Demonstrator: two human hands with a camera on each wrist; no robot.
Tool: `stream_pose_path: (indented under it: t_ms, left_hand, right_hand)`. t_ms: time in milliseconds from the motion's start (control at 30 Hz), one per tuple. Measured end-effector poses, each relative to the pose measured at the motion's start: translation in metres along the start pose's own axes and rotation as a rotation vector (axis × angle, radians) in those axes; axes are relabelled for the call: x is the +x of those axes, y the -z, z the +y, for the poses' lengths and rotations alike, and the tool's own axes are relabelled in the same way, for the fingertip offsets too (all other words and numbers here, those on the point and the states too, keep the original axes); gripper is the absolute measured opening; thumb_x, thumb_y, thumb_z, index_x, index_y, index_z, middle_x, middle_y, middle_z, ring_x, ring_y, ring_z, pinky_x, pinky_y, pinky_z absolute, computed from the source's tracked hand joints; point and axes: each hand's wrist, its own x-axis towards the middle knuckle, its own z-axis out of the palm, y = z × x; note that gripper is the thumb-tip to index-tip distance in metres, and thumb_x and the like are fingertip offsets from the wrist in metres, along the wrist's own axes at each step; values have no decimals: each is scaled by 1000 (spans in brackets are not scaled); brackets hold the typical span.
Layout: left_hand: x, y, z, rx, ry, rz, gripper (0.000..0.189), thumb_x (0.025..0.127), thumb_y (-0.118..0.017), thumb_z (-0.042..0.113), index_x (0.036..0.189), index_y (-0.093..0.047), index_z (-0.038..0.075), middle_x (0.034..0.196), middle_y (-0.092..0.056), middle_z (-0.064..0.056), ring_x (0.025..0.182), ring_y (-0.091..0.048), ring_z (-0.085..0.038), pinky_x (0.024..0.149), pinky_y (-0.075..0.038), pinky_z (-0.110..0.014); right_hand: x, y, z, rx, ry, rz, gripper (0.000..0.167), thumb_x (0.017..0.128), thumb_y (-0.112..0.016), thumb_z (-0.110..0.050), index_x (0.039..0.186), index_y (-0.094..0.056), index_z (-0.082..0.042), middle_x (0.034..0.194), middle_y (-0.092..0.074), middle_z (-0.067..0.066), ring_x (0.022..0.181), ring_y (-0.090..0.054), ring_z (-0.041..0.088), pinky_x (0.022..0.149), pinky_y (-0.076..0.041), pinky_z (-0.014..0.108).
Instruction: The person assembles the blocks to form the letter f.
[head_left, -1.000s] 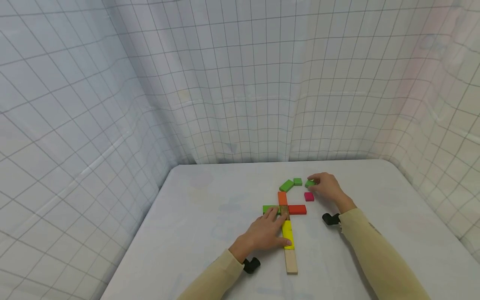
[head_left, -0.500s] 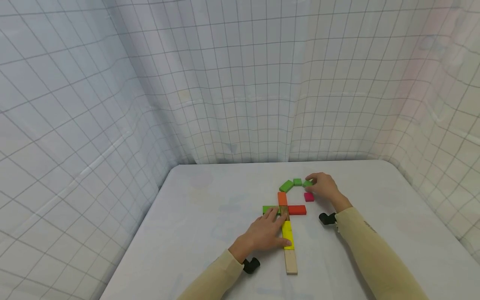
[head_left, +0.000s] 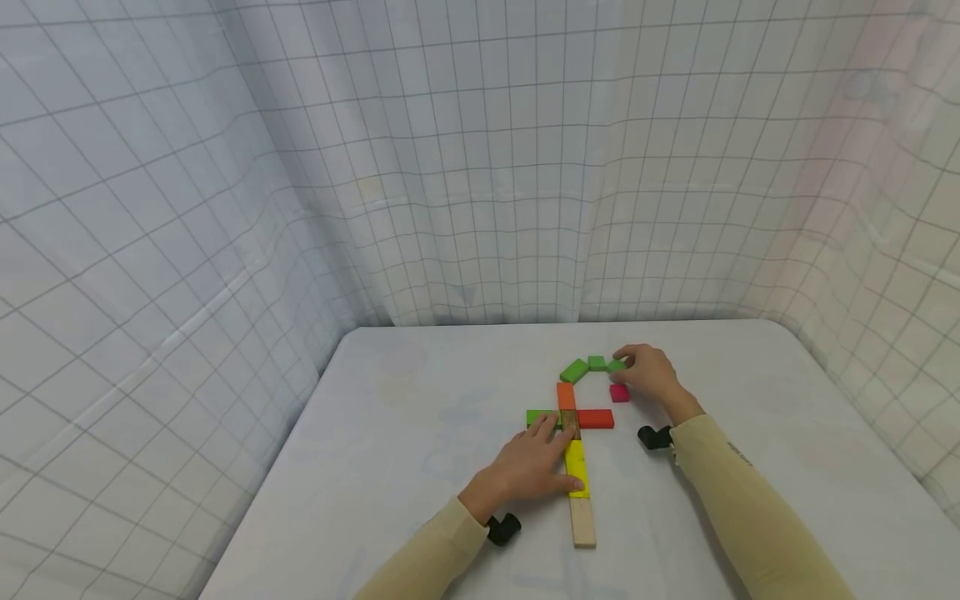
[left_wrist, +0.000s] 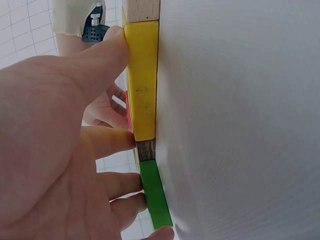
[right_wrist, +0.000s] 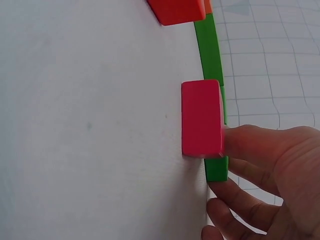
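My right hand [head_left: 649,372] pinches a small green block [head_left: 615,366] between thumb and fingers, at the right end of an arc. Beside it in the arc lie a small green block [head_left: 596,363] and a longer green block [head_left: 574,371]. A pink block [right_wrist: 201,119] lies just nearer than the pinched one. With fingers spread, my left hand [head_left: 525,467] rests along a row of blocks. Its thumb touches the yellow block [left_wrist: 143,80]; other fingertips touch the dark brown block [left_wrist: 146,150] and the left green block [left_wrist: 156,195].
An orange block [head_left: 566,396] joins the row to the arc. A red block [head_left: 596,419] sticks out rightward from the brown one, and a plain wooden block [head_left: 582,525] ends the row nearest me. Gridded white curtains [head_left: 480,167] surround the white table [head_left: 405,400].
My right hand has slid the small green block left, up to the middle green block of the arc. The left hand has stayed in place.
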Motion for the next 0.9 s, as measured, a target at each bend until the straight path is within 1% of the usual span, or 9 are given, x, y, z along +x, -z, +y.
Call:
stream_pose_path:
  t_ms: [367,633,900]
  left_hand:
    - [2,-2,-1,16,1,-2,87,90,-58,68,160,-30,25,166,-20,-8,151,-19,-25,113,-35,-47]
    - [1,0,0,1,9,0,87,90,-59,68,160,-31,24,166,-19,-9,151,-20,-26,114,-34,-47]
    - [0,0,0,8,11,-12,89,89,-58,68,160,-30,23,166,-18,-9,152,-19,-25,114,-34,-47]
  right_hand:
    - [-1,-1,1,-2,8,6,41,89,-76,-20,125,-68,-3,110,-67,20,100,-60,35,86,-51,49]
    - [1,-1,3,2,29,12,44,88,-77,-23,126,-67,-2,110,-67,21,99,-60,36,85,-51,50]
    - [-1,-1,4,28,21,-22,54,89,-76,-26,135,-61,-4,120,-64,24,107,-58,38,89,-50,52]
